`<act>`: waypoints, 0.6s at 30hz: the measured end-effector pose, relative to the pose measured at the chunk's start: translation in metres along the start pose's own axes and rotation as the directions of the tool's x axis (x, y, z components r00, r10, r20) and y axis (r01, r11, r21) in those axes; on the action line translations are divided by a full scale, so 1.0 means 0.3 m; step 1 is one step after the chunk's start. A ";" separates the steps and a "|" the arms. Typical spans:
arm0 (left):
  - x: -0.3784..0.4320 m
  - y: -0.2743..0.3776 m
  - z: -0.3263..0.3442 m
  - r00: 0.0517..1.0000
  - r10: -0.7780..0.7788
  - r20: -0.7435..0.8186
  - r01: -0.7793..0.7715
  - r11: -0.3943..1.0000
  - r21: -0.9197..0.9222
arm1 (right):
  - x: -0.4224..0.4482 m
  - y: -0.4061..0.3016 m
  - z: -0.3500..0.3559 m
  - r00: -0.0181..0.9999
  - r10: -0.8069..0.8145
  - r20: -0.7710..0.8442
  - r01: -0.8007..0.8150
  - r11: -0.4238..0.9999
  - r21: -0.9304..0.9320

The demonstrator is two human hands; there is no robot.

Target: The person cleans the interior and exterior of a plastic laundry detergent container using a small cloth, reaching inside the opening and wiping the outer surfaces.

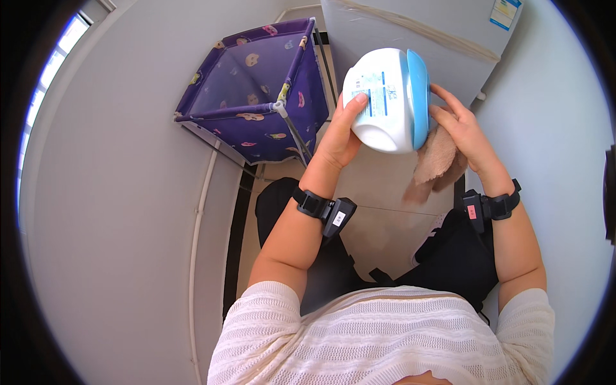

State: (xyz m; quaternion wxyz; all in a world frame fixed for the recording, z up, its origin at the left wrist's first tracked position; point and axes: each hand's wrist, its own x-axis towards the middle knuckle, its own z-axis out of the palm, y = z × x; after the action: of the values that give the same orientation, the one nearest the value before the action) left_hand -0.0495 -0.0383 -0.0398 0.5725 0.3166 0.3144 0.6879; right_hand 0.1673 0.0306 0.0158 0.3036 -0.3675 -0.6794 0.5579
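A white plastic tub point(380, 115) with a light blue lid point(418, 101) is held up in front of me, tilted on its side. Its white wall bears printed writing. My left hand point(347, 120) grips the tub's left side, the thumb lying over the print. At the lid side is my right hand point(459, 127), its fingers touching the blue lid and a brown cloth point(435, 154) bunched under the palm. The cloth hangs down below the lid, its lower end blurred.
A purple fabric basket point(245, 113) on a metal frame stands at the left, by the wall and a white pipe point(195, 250). A large white box-like appliance point(447, 62) stands ahead. My knees are either side of the tiled floor point(380, 192); another wall is at the right.
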 end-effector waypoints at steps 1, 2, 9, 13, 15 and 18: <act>0.006 -0.008 0.000 1.000 -0.005 0.007 0.005 1.000 -0.003 | 0.004 0.007 -0.005 1.000 -0.025 0.002 0.025 0.999 -0.021; 0.011 -0.014 -0.001 1.000 0.006 0.013 -0.007 1.000 0.014 | 0.009 0.014 -0.010 0.999 -0.050 0.004 0.050 0.998 -0.042; 0.017 -0.024 0.027 0.998 0.055 0.021 -0.056 0.996 0.064 | 0.019 0.015 -0.022 0.998 -0.064 -0.018 0.062 0.996 -0.065; 0.025 -0.025 0.036 0.994 0.096 0.054 -0.103 0.984 0.143 | 0.015 -0.002 -0.043 0.997 -0.018 0.070 0.021 0.998 -0.054; 0.022 -0.017 0.035 0.995 0.077 0.071 -0.087 0.983 0.164 | 0.016 -0.003 -0.051 0.997 0.001 0.074 0.005 0.996 -0.087; 0.007 0.015 0.034 0.995 -0.018 0.102 0.003 0.990 0.140 | 0.028 0.005 -0.081 0.994 -0.030 0.106 0.043 0.992 -0.123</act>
State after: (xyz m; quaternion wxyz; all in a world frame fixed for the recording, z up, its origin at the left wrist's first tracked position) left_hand -0.0442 -0.0362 -0.0300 0.5680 0.3891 0.3336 0.6439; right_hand 0.1829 0.0510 0.0190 0.2543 -0.3436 -0.7344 0.5271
